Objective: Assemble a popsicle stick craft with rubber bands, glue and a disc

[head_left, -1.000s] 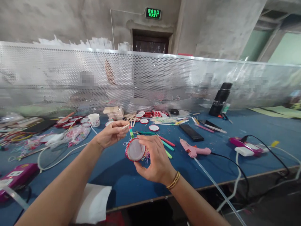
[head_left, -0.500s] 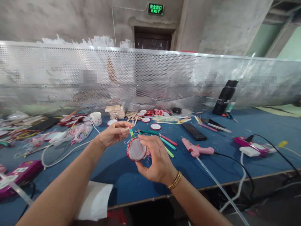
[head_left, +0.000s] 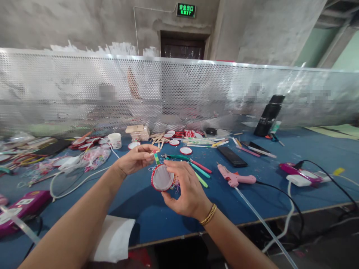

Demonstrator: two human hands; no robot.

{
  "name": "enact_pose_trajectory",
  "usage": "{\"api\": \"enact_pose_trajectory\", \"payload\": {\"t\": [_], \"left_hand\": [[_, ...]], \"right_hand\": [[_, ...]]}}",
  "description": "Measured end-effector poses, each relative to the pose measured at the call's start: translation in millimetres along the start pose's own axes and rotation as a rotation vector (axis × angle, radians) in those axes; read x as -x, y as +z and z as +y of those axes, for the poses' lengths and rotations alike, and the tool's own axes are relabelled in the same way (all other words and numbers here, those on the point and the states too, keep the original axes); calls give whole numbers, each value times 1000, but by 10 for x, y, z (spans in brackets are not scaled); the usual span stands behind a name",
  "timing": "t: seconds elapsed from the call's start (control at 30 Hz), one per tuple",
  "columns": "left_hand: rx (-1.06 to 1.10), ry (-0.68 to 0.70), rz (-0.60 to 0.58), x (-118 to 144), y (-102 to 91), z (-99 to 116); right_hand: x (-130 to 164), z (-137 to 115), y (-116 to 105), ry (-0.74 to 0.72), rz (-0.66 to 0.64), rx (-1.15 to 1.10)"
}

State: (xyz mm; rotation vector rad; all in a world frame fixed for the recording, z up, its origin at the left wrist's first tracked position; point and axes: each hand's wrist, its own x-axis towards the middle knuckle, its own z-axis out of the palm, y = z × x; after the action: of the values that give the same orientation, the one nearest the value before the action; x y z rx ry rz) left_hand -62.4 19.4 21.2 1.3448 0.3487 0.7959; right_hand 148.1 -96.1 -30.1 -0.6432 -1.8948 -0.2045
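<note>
My right hand (head_left: 187, 186) grips a red-rimmed round lid (head_left: 162, 178) by its edge, thumb below and fingers over the right side. Its pale inner face is turned towards me. A narrow stick with green and red bands (head_left: 156, 158) stands up from the lid's top edge. The stick's upper end is pinched between the thumb and fingers of my left hand (head_left: 138, 158). Behind the lid lies a tangle of coloured threads (head_left: 176, 182), partly covered by my right hand. Whether the stick is fixed to the lid, I cannot tell.
Right of my hands lies a pink glue gun (head_left: 234, 177) with a long clear glue stick. Pliers (head_left: 175, 157), markers (head_left: 201, 170) and a phone (head_left: 231, 156) lie beyond. Farther back are a paper cup (head_left: 114, 141), several lids and a black bottle (head_left: 269, 116) before a perforated metal screen (head_left: 185, 82).
Both hands keep their hold on the lid and the stick. The stick's banded end tilts very slightly to the left; nothing else has visibly moved.
</note>
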Motion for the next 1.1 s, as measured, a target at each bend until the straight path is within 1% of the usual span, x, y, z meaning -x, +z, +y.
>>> {"api": "enact_pose_trajectory", "payload": {"t": [0.77, 1.1], "left_hand": [[-14, -12, -5, 1, -14, -9], [-15, -12, 11, 0, -3, -8]], "right_hand": [[1, -5, -5, 13, -27, 15], [-2, 1, -11, 7, -35, 12]]}}
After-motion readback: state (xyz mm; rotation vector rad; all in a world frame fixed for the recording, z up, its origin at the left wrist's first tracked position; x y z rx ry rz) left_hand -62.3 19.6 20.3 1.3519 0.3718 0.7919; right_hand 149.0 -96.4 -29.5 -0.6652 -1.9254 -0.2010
